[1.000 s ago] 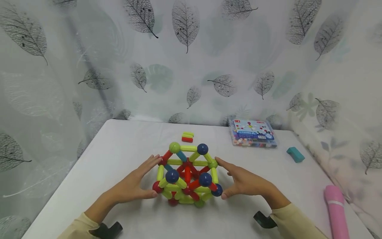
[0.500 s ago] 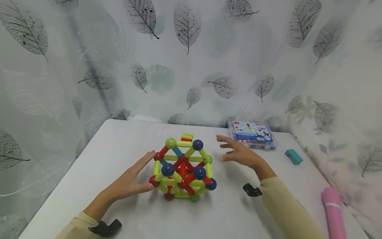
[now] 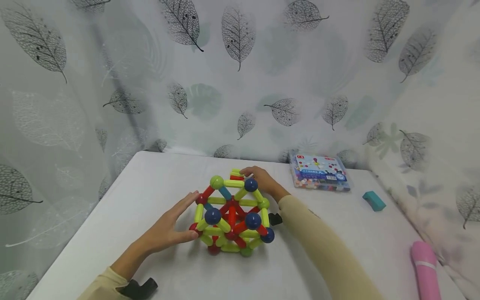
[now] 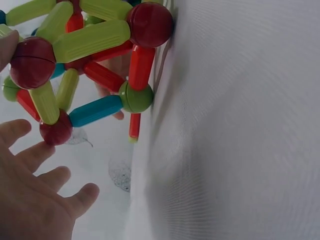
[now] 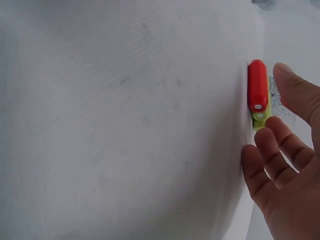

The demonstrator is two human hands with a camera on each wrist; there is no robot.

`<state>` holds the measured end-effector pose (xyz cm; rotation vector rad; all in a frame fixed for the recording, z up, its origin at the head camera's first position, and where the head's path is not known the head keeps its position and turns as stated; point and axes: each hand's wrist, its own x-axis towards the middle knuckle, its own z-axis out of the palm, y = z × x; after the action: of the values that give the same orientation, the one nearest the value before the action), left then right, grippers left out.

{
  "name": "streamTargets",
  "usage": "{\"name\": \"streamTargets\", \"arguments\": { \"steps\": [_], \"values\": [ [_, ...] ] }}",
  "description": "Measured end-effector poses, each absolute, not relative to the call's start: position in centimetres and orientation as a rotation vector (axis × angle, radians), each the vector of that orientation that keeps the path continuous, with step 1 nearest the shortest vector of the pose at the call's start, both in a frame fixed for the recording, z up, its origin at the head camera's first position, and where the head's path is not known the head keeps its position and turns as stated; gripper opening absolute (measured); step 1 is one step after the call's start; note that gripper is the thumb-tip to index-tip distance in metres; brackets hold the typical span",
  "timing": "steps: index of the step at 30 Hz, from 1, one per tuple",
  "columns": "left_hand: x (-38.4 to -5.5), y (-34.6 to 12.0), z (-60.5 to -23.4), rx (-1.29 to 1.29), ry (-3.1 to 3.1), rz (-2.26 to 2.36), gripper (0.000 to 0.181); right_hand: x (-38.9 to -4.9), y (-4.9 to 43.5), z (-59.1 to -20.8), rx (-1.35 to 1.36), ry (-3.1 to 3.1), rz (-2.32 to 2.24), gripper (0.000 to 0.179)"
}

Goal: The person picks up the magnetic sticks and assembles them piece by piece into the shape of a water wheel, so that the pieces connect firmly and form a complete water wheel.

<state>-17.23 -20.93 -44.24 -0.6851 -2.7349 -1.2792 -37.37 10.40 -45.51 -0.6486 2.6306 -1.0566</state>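
Note:
A ball-and-stick model of magnetic rods and balls (image 3: 232, 216) in red, yellow-green, blue and navy stands mid-table. At its left side my left hand (image 3: 166, 229) has its fingers extended, the thumb at a lower red ball (image 3: 196, 228). In the left wrist view a fingertip meets another red ball (image 4: 56, 128), the other fingers spread. Behind the model, my right hand (image 3: 263, 180) reaches to the loose rods. In the right wrist view its fingers (image 5: 267, 145) are spread beside a red rod (image 5: 257, 85) and yellow-green rods (image 5: 261, 120), thumb apart from them.
A clear box of parts (image 3: 318, 171) with a printed label lies at the back right. Nearer the right edge are a teal block (image 3: 373, 201) and a pink roll (image 3: 425, 271) with a white band. A leaf-print curtain (image 3: 210, 83) borders the white table (image 3: 180, 171).
My right hand has left the model's right side and moved back and left to the loose rods. My left hand has stayed at the model's left side.

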Motion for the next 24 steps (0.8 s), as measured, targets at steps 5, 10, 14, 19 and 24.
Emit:
{"name": "streamTargets", "arguments": {
  "steps": [5,10,14,19,24],
  "values": [
    [-17.2,-21.0,-44.1,-0.694,-2.732,-1.276,0.093,-37.6,9.4,-46.0,-0.651,2.702,-0.983,0.03],
    [-17.1,-20.9,-44.0,-0.704,-2.733,-1.296,0.093,-37.9,8.8,-46.7,-0.61,2.761,-0.935,0.024],
    [-17.1,-20.9,-44.2,-0.698,-2.73,-1.3,0.094,-37.7,8.9,-47.1,-0.588,2.796,-0.891,0.025],
    [-17.0,-20.9,-44.3,-0.705,-2.736,-1.291,0.095,-37.1,10.9,-46.9,-0.586,2.801,-0.909,0.025],
    [-17.2,-21.2,-44.1,-0.718,-2.736,-1.262,0.095,-34.7,14.5,-44.7,-0.494,2.733,-1.09,0.034]
  ]
}}
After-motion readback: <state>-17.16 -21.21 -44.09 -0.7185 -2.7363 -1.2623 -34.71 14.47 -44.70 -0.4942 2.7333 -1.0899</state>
